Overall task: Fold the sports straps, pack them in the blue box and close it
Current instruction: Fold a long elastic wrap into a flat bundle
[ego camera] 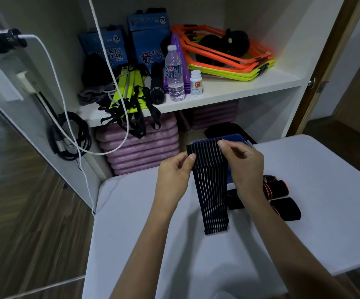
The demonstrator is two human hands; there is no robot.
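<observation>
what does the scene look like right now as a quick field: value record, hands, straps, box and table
left hand: left hand pinches the left edge of the striped strap
right hand: right hand pinches the strap's upper fold
striped strap: black with thin pale lines, top end folded over, lower end lying on the white table
blue box: blue box mostly hidden behind the strap; open or closed cannot be told
other straps: orange-trimmed straps lie on the table, right of the hands

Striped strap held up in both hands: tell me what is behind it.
Behind the striped strap sits the blue box on the white table; only its top edge and right side show. The strap and right hand cover its inside.
</observation>
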